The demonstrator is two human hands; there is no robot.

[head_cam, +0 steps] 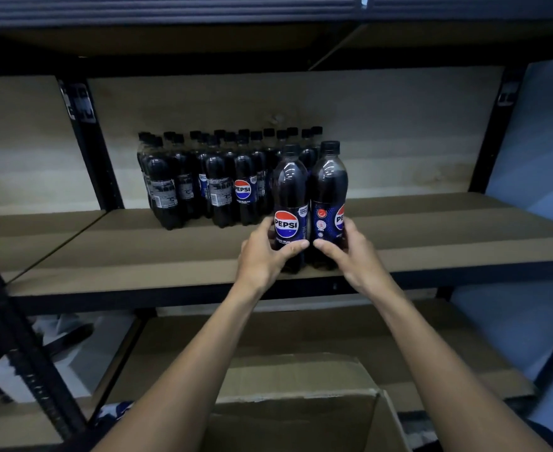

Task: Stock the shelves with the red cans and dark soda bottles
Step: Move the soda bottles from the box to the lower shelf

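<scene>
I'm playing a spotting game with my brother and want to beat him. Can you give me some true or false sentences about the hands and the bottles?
1. The left hand grips the left bottle and the right hand grips the right bottle. True.
2. Both held bottles have no caps. False: each has a black cap on.
3. A group of bottles stands upright at the back of the shelf. True.
4. Red cans stand on the shelf. False: only dark bottles show there.
5. An open cardboard box sits below the arms. True.
</scene>
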